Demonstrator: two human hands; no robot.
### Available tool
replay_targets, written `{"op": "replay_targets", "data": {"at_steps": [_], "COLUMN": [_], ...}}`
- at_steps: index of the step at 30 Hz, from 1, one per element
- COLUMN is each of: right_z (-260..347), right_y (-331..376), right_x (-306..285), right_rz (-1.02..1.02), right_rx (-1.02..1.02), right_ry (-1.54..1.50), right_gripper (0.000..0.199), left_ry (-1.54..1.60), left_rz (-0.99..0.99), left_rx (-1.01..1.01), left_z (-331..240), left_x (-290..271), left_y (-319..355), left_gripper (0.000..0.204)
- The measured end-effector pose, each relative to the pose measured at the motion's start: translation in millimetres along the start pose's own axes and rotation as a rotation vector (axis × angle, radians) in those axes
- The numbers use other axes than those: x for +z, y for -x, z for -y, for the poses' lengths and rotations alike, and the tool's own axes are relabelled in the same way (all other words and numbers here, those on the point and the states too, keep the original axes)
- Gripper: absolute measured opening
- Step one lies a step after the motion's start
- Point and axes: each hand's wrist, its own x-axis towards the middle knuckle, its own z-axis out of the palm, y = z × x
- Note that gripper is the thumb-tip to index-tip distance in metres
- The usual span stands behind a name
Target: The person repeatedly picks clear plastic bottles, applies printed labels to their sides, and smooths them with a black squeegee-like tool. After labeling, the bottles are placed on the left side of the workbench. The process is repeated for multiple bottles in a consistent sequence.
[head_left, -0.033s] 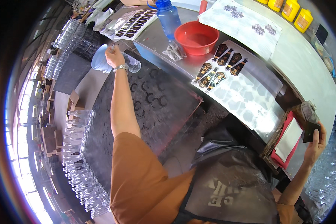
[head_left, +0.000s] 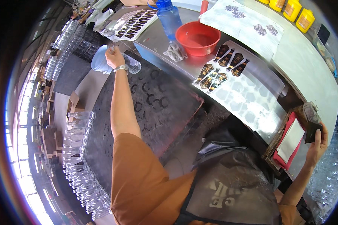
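My left hand (head_left: pixel 115 58) is stretched far to the left, its fingers closed round the neck of a clear glass bottle (head_left: pixel 133 64) that lies sideways. Right behind that hand is a pale blue bucket (head_left: pixel 100 62). At the far right, my right hand (head_left: pixel 316 149) pinches a thin, dark, flat scraper-like piece (head_left: pixel 311 133) between thumb and fingers. A greyish cloth (head_left: pixel 310 110) sits just beyond it. Beside this hand lies a folded white cloth (head_left: pixel 290 138) on a red one (head_left: pixel 281 155), in a wooden tray.
Rows of clear bottles (head_left: pixel 80 165) line the dark mat (head_left: pixel 154 123) on the left. On the metal bench stand a red basin (head_left: pixel 197 39) and a blue water bottle (head_left: pixel 169 18). A sheet of black-and-gold labels (head_left: pixel 218 75) lies before me. Yellow bottles (head_left: pixel 305 20) stand at the back right.
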Motion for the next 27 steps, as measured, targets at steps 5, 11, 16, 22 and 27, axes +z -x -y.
{"op": "replay_targets", "data": {"at_steps": [5,11,16,22,27], "right_z": [-4,18,-4,25,37], "right_y": [-2,-3,5,-7,-42], "right_x": [10,7,-74,-170,-235], "right_rz": [-0.029,-0.135,-0.247,-0.803,-0.731], "right_rx": [0.059,0.159,0.276,-0.180,0.015], "right_ry": [0.020,0.023,-0.185,0.572,1.449], "right_gripper": [0.036,0.028,0.025,0.027,0.034], "left_ry": [-0.289,-0.553,0.080,0.819,1.146], "left_rz": [-0.054,-0.069,-0.245,0.353,0.775], "left_rx": [0.107,0.545,0.474,0.552,0.519], "left_z": [62,67,-107,-356,-477], "left_x": [17,-11,22,24,-20], "left_y": [-41,-34,12,191,341], "left_gripper": [0.059,0.030,0.048,0.048,0.051]}}
